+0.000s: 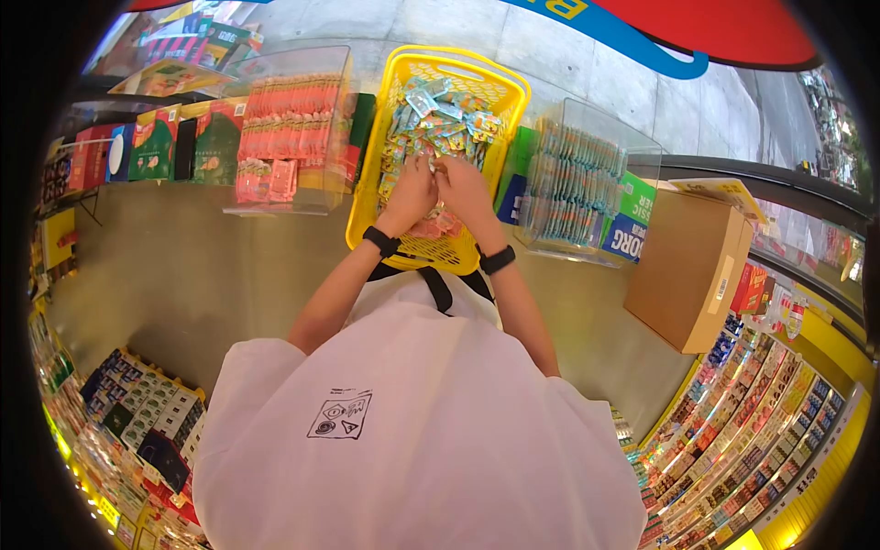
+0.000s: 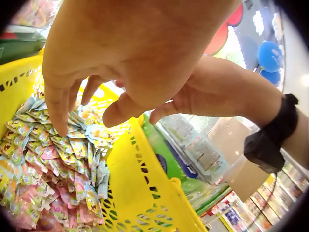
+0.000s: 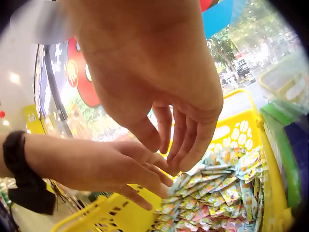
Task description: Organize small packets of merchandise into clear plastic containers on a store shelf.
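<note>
A yellow plastic basket (image 1: 507,197) holds a heap of small candy packets (image 1: 456,137), blue and yellow ones on top and pink ones nearer the body. Over the middle of the heap, my left hand (image 1: 412,194) and right hand (image 1: 465,191) come together, fingertips close to each other. In the left wrist view, the left fingers (image 2: 58,108) hang down in front of the packets, thumb apart from them, nothing seen between. Loosely bent right fingers (image 3: 190,137) point down at the pile in the right wrist view, and no packet shows in that grip.
Left of the basket stands a clear bin (image 1: 291,137) of pink packets; to its right, another clear bin (image 1: 577,183) holds blue-green ones. A cardboard box (image 1: 683,261) stands farther right. Boxed goods (image 1: 218,142) line the left side, and stocked shelves (image 1: 761,422) curve behind on the right.
</note>
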A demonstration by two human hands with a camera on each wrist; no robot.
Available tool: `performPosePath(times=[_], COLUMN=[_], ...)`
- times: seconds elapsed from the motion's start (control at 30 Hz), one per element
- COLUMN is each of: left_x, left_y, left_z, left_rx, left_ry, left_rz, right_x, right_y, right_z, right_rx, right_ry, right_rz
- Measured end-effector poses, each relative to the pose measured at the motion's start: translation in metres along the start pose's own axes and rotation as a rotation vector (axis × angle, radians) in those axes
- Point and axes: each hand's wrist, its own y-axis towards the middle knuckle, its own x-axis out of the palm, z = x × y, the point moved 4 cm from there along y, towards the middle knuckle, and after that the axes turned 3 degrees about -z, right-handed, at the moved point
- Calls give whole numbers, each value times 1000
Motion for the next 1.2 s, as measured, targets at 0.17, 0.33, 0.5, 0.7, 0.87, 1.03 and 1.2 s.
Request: performPosePath(times=[0.17, 0.33, 0.5, 0.7, 0.87, 1.03, 1.2], left_x=[25, 41, 40, 28, 13, 13, 7], left_y=[1, 1, 3, 11, 16, 13, 9], left_z=[-61, -102, -107, -113, -101, -96, -84], left_rx=[-174, -256, -233, -436, -374, -339, -282], left_ry=[259, 298, 352, 121, -17, 3, 51], left_rz=[-97, -327, -275, -275, -262, -247, -333], right_x=[74, 113, 145, 143, 140, 149, 141], right_y=[29, 40, 43, 50, 49, 45, 40], right_z=[44, 69, 95, 75, 62, 77, 80], right_rx=[174, 278, 317, 411, 520, 549, 553], right_ry=[-26, 143, 448, 640, 910, 987, 791], right_rz=[-274, -318, -285, -321, -308, -283, -210])
